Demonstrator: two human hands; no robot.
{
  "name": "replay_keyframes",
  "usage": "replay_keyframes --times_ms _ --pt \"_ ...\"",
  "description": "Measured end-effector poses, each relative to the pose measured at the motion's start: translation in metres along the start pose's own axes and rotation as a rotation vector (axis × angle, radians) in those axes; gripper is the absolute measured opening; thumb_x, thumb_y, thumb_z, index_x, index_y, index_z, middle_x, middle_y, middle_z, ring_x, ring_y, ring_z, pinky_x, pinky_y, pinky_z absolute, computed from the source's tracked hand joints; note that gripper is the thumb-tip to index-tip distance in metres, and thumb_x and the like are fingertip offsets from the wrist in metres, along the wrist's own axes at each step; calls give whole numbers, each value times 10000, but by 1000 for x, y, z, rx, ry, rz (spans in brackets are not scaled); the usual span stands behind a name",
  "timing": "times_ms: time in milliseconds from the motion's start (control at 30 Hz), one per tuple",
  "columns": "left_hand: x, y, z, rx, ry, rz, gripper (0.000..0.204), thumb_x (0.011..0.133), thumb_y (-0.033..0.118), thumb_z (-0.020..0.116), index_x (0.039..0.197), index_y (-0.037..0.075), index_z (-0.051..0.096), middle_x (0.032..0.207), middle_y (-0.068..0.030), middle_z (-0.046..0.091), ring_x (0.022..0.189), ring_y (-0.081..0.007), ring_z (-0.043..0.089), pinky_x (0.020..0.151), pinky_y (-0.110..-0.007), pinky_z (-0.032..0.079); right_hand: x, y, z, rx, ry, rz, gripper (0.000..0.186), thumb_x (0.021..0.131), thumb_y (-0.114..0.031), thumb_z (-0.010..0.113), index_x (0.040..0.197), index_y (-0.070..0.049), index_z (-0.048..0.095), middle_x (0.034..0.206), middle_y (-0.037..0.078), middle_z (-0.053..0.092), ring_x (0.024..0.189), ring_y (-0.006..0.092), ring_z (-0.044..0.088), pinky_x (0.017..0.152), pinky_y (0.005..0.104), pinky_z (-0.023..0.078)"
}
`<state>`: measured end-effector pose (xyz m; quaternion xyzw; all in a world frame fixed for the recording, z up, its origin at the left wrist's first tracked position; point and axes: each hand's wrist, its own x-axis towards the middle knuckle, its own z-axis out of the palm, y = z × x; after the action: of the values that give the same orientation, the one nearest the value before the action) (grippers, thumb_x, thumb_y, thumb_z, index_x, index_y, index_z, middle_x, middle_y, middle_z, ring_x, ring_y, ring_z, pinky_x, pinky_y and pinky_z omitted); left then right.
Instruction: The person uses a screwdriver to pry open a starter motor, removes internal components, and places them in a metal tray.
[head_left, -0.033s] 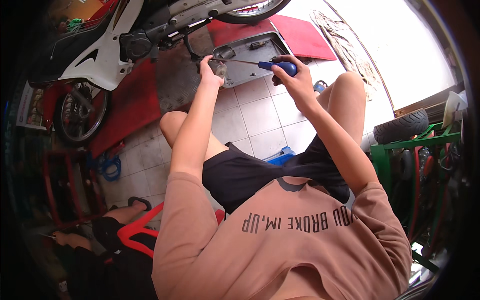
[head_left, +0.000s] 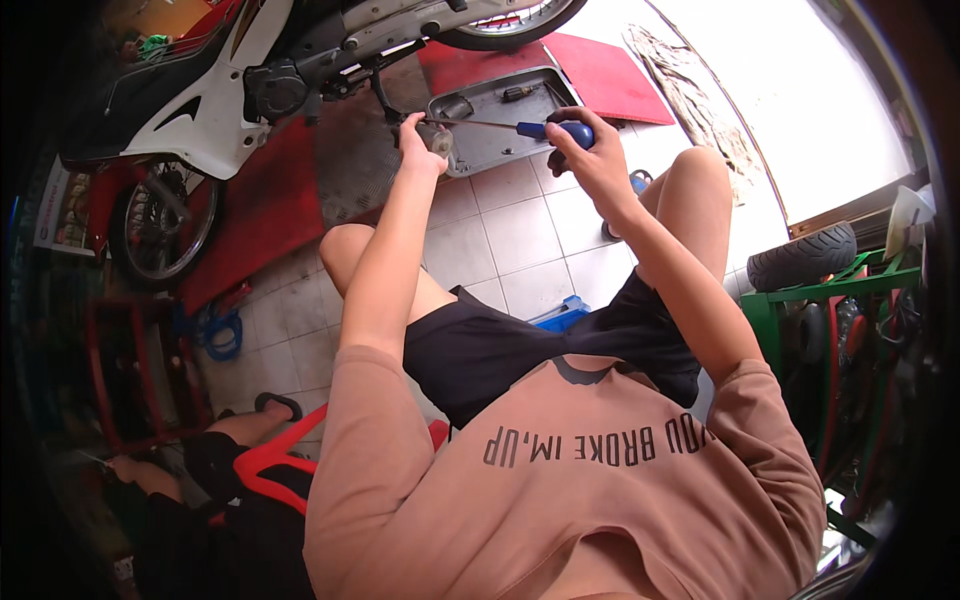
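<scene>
My left hand (head_left: pixel 420 150) is closed round a small pale cylindrical part (head_left: pixel 440 142), its details too small to make out, beside the motorcycle's dark stand. My right hand (head_left: pixel 595 160) grips the blue handle of a screwdriver (head_left: pixel 540 130), whose long metal shaft runs leftward to the part in my left hand. Just beyond both hands is a metal tray (head_left: pixel 480 155) holding a dark tool (head_left: pixel 520 92) and a small dark piece (head_left: pixel 455 106).
A white motorcycle (head_left: pixel 200 120) stands above red mats (head_left: pixel 610 75). A tire (head_left: pixel 800 255) rests on a green rack (head_left: pixel 830 285) at right. A blue hose (head_left: pixel 220 335) lies at left. Another person's leg (head_left: pixel 240 425) and hand (head_left: pixel 125 470) show at lower left.
My right hand and forearm have shifted slightly, with the screwdriver still in the grip. My left hand stays nearly where it was.
</scene>
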<state>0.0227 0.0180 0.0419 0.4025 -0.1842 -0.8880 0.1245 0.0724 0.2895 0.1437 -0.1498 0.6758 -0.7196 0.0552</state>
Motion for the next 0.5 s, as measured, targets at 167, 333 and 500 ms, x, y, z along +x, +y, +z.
replay_keyframes --times_ms 167,333,500 --pt "-17 29 -11 15 24 72 337 682 147 722 940 71 517 838 -85 568 657 -207 580 601 -341 520 18 -8 -8 -54 -177 138 335 974 -342 496 1001 -25 601 526 -20 442 402 53 392 372 228 264" --pt "-17 28 -30 25 78 106 345 699 114 738 954 80 509 829 -79 537 639 -209 557 585 -333 521 -8 34 -7 237 -195 436 260 945 -213 457 947 14 581 612 6 452 479 68 364 428 233 280" --pt "19 17 -54 312 127 109 318 706 151 763 926 91 543 813 -64 559 635 -207 569 570 -346 534 -52 85 13 497 -84 865 254 914 -217 414 873 21 496 716 75 509 533 119 396 520 256 340"
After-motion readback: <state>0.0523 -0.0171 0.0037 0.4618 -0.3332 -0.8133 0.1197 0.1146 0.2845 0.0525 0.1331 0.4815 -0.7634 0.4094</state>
